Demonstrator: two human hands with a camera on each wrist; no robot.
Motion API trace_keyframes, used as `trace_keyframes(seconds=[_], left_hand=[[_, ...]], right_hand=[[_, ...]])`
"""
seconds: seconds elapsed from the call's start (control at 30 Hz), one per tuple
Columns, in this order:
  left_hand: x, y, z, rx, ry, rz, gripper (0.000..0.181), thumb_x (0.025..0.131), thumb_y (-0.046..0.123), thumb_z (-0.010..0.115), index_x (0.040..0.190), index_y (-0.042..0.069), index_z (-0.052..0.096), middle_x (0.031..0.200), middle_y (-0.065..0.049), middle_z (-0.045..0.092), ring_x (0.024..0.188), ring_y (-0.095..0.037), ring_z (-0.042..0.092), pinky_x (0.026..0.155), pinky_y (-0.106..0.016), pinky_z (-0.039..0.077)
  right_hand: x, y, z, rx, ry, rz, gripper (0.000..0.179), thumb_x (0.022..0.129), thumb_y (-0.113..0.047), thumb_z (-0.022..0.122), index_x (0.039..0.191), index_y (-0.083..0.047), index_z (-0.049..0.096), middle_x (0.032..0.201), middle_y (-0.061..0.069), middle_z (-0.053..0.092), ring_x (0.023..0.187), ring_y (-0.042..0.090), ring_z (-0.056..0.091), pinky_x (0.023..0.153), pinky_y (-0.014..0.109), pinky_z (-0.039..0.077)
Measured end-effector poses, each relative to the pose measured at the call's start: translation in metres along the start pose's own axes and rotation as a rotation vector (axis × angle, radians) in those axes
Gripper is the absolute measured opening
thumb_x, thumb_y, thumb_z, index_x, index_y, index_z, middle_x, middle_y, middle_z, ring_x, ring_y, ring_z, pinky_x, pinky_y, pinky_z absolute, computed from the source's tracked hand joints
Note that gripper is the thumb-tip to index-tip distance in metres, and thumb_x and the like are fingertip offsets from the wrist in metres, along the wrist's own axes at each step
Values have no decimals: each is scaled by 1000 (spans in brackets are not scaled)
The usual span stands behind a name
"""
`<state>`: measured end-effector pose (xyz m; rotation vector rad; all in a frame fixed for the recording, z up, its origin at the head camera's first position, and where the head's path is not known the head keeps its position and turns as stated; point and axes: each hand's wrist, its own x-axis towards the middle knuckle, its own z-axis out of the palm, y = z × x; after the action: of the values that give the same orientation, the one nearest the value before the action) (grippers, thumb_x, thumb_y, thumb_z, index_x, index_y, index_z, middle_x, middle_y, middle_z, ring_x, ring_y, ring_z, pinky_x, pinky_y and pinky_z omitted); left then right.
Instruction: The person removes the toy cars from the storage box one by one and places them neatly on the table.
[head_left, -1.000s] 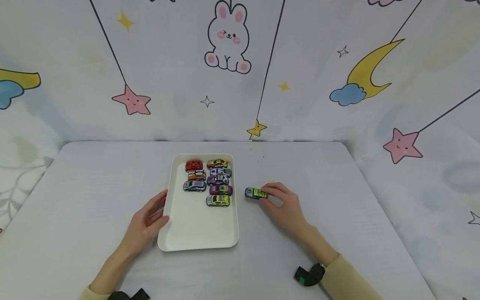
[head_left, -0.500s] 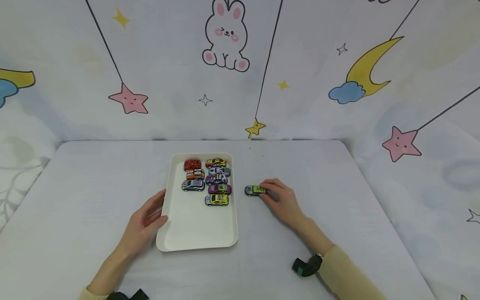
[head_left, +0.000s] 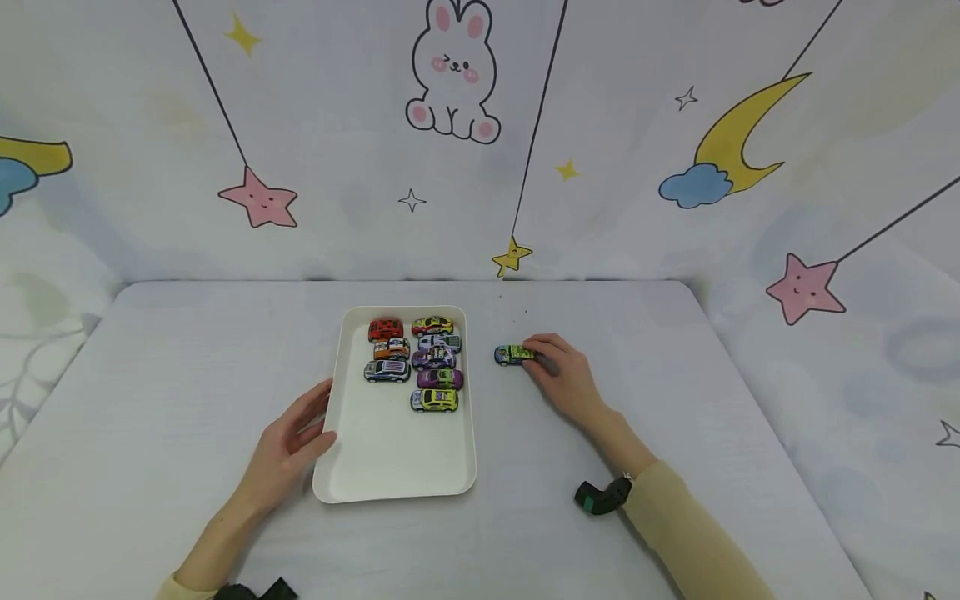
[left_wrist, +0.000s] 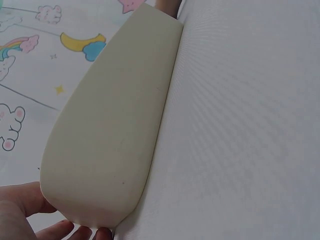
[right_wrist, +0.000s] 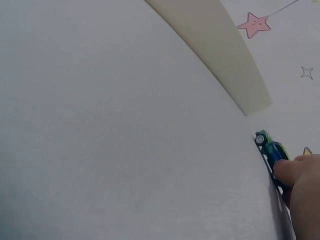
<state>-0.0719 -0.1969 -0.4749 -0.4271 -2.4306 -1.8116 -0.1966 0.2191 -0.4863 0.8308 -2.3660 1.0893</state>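
A green and blue toy car [head_left: 513,355] sits at the right of the white tray [head_left: 393,467]. My right hand [head_left: 570,379] pinches its rear end between thumb and fingers. The right wrist view shows the same toy car [right_wrist: 270,150] low at the table surface, thumb on its side. My left hand [head_left: 285,446] holds the tray's left side, its fingers at the outer wall and thumb at the rim. In the tray are a red car [head_left: 386,329], an orange car [head_left: 392,349], a silver car [head_left: 387,371], and several more in a right-hand column.
The column's front car is yellow [head_left: 434,401], with a purple car [head_left: 440,379] just behind it. A white cloth covers the table [head_left: 600,317]. Behind it stands a printed backdrop [head_left: 337,100] with a rabbit, stars and moons.
My right hand has moved away toward the back of the table with the green toy car, sliding alongside the tray. The left hand and the tray have stayed in place.
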Motion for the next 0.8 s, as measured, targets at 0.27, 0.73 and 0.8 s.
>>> trace_keyframes(seconds=[0.27, 0.73, 0.8], left_hand=[[-1, -2, 0, -14, -4, 6, 63, 94, -5, 61, 152, -1, 36, 150, -30, 41, 130, 5, 48, 99, -9, 45], [1, -3, -1, -21, -8, 9, 63, 94, -5, 60, 152, 0, 36, 151, -29, 40, 131, 4, 47, 100, -9, 44], [0, -4, -1, -22, -9, 10, 63, 94, -5, 60, 152, 0, 36, 151, -29, 40, 132, 4, 47, 100, -9, 44]], right_hand=[[14, 13, 3, -28, -7, 41, 28, 86, -2, 76, 113, -1, 71, 116, 10, 69, 106, 27, 66, 93, 37, 55], [19, 21, 1, 92, -20, 204, 36, 88, -4, 76, 122, 0, 67, 123, 11, 67, 115, 26, 65, 102, 35, 53], [18, 20, 0, 100, 3, 207, 38, 87, -4, 76, 124, 1, 66, 125, 12, 66, 116, 27, 64, 102, 36, 53]])
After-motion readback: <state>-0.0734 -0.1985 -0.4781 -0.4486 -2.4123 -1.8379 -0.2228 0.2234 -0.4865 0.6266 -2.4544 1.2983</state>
